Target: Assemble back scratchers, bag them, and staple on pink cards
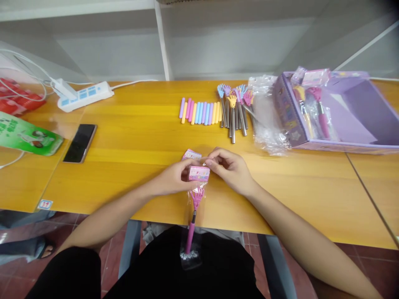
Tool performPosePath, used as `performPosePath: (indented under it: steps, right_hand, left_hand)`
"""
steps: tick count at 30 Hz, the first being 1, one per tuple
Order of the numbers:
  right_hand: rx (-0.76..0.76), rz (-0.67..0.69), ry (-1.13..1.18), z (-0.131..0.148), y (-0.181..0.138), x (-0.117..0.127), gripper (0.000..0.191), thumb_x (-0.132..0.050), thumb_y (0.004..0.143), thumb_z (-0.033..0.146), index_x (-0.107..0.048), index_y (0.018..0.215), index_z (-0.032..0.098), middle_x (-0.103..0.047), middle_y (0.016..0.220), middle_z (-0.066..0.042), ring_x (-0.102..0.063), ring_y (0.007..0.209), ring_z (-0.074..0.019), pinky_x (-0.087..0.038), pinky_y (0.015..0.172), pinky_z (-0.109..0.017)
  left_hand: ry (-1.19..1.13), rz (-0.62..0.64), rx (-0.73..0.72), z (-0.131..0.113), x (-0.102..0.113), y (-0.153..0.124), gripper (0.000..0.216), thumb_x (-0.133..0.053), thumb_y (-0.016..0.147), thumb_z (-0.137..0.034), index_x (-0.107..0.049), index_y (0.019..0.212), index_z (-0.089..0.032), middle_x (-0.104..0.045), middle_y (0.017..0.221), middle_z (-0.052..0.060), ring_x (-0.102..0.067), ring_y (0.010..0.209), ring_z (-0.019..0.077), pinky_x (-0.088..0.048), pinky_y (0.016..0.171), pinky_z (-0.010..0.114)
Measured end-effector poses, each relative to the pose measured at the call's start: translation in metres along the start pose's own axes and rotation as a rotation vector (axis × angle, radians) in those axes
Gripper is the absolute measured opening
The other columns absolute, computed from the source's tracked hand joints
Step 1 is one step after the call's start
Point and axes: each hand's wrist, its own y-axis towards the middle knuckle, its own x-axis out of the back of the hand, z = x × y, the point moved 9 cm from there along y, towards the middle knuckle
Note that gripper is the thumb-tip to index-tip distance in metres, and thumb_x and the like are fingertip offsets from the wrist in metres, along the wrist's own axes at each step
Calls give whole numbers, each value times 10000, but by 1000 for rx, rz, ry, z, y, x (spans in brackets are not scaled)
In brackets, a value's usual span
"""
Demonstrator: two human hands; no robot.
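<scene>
My left hand [174, 177] is closed on the top of a clear plastic bag with a pink header card [199, 173]. Inside the bag hangs a pink back scratcher [196, 198], hand-shaped at the top, its pink handle dangling over the table's front edge. With thumb and forefinger pinched, my right hand [230, 169] grips the upper right edge of the bag beside the card. Just behind my left hand lies a stack of pink cards [191, 155], partly hidden by it.
Colored handle sleeves [201, 113] lie in a row beside several loose back scratchers [233, 106]. Empty plastic bags [268, 116] are next to a purple box [358, 97] holding bagged back scratchers. Leftward are a phone [80, 143], a power strip [85, 96] and a green package [31, 135].
</scene>
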Motion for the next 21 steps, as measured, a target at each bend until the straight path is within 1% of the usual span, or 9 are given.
performPosePath:
  steps: [2,5,7,9,11,12,15,18,21]
  right_hand:
    - [21,14,-2,4,0,0,284,-716,1023,469,-684,911,210,-527,735,37,-454,645,-119,-363,606,-279]
    - [104,89,-25,18,0,-3,264,-715,1030,469,-730,957,215,-583,822,4,-525,722,-138,-423,678,-298]
    - [150,149,-28,26,0,-7,280,-674,1058,475,-761,975,222,-602,871,-15,-566,781,-153,-454,732,-316]
    - [161,174,-26,30,-1,-8,337,-601,1098,475,-778,959,225,-599,884,-25,-579,808,-160,-464,755,-325]
    - [147,164,-44,28,0,-8,371,-565,1116,463,-777,929,222,-589,884,-30,-581,821,-164,-463,761,-330]
    - [140,150,-63,26,1,-8,353,-585,1108,455,-769,918,221,-582,880,-28,-577,821,-165,-460,758,-330]
    - [128,129,-115,20,1,-9,244,-684,1058,408,-747,911,223,-554,870,-12,-553,782,-153,-442,727,-321]
    - [105,148,-139,13,0,-14,174,-742,1012,369,-725,917,224,-527,891,0,-522,733,-132,-428,681,-307]
    - [20,166,-82,3,-2,-17,217,-773,976,379,-622,941,228,-529,879,19,-491,683,-115,-421,629,-285]
  left_hand:
    - [49,-9,-10,1,0,1,371,-837,862,-332,-663,1162,-199,-701,1074,59,-659,933,181,-515,863,324]
    - [96,-32,-25,1,4,2,350,-817,880,-370,-683,1146,-188,-711,1059,62,-660,925,191,-509,850,325]
    - [128,-41,-29,1,6,2,362,-816,886,-392,-691,1153,-183,-715,1057,64,-660,927,197,-510,852,330]
    - [153,-47,-33,1,8,2,395,-813,891,-396,-690,1198,-179,-718,1086,73,-664,958,205,-514,879,344]
    - [165,-53,-38,2,9,2,422,-809,892,-391,-681,1232,-177,-718,1111,78,-664,990,212,-518,906,356]
    - [168,-52,-41,2,9,2,421,-807,893,-391,-678,1231,-176,-716,1107,75,-662,991,212,-519,909,358]
    - [180,-39,-52,2,7,2,374,-807,887,-406,-679,1148,-170,-692,1023,53,-643,931,198,-514,860,341]
    - [182,-35,-54,0,5,2,335,-801,886,-405,-669,1081,-166,-666,954,34,-618,867,181,-492,796,312]
    - [209,-33,-52,-3,6,1,300,-731,945,-441,-685,1057,-167,-666,928,33,-604,833,172,-466,752,290]
